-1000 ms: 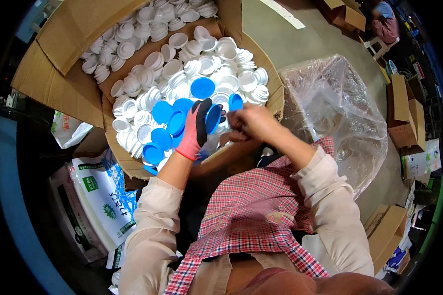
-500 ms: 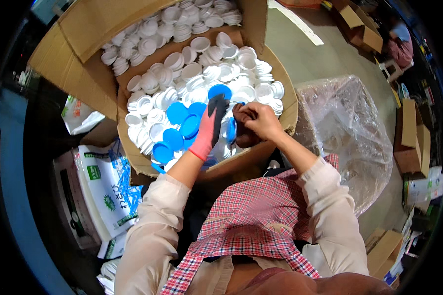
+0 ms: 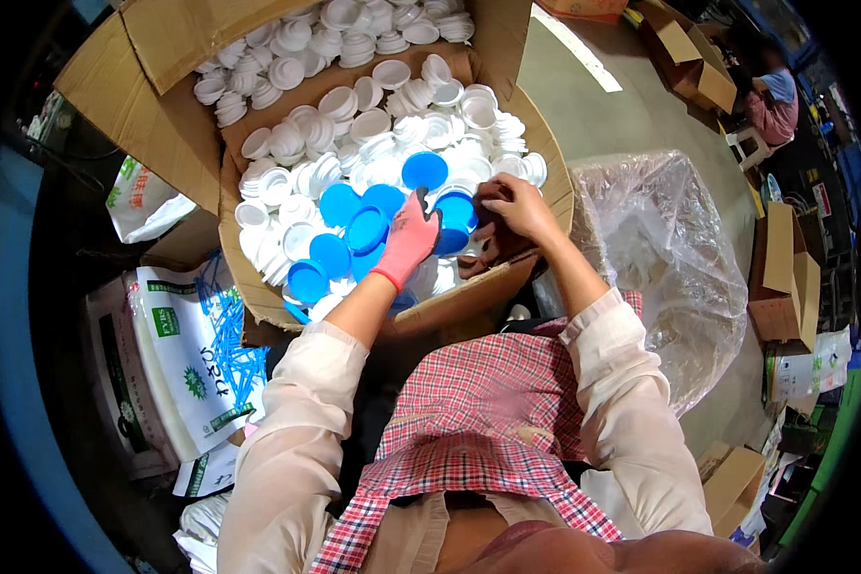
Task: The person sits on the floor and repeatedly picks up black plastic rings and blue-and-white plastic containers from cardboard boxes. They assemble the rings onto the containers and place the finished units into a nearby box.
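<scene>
On the grey floor (image 3: 584, 124) stands a cardboard box (image 3: 148, 120) of white cups (image 3: 370, 124), clear plastic (image 3: 660, 258) just right of it, brown cartons (image 3: 780, 277) beyond, a white sack (image 3: 177, 354) left. Blue lids (image 3: 424, 171) lie on the cups, some between the gloved left hand (image 3: 411, 241) and bare right hand (image 3: 524, 208); both have bent fingers, and I cannot tell whether either grips anything.

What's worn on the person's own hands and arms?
The left hand wears a pink-and-black glove with a red cuff edge; no glove shows on the right hand. Both sleeves are cream, creased and pushed up.
</scene>
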Demonstrator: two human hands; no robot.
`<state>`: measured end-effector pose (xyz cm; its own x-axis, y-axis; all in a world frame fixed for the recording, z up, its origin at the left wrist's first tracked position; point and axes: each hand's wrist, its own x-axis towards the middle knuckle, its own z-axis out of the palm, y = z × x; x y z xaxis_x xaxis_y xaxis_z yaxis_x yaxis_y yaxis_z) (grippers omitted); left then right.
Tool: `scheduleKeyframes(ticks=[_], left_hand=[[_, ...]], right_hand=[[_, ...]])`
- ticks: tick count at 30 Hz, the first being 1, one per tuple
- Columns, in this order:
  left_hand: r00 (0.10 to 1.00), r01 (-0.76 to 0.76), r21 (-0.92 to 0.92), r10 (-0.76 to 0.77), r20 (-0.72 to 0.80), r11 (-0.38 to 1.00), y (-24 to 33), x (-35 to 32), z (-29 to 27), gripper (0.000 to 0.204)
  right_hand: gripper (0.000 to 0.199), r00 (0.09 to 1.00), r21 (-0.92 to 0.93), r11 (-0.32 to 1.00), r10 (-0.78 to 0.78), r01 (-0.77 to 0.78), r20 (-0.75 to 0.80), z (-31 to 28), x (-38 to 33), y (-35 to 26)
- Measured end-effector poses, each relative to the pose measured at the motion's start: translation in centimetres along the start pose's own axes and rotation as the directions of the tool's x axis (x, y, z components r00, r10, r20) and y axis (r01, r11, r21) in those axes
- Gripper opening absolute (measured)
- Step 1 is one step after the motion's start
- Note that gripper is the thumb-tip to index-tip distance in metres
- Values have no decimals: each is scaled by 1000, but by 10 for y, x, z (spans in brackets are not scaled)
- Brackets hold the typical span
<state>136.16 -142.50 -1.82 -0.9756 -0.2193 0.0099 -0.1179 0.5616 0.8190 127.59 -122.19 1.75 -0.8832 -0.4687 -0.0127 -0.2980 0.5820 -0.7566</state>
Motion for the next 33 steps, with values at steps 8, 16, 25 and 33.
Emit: scheduleKeyframes(ticks=[8, 16, 25, 33], left_hand=[[977, 99, -247, -46, 210, 964, -4, 21, -3, 45], [991, -47, -889, 134, 16, 455, 18, 12, -16, 26], [832, 501, -783, 454, 318, -370, 0, 5, -7, 39], [956, -281, -192, 258, -139, 940, 38, -7, -48, 46]], right_hand=[[36, 987, -13, 987, 159, -159, 25, 51, 9, 32], [23, 973, 140, 978, -126, 154, -192, 31, -16, -50], [24, 873, 8, 889, -449, 459, -190, 51, -51, -91], [23, 931, -20, 968, -247, 251, -268, 0, -29, -55]])
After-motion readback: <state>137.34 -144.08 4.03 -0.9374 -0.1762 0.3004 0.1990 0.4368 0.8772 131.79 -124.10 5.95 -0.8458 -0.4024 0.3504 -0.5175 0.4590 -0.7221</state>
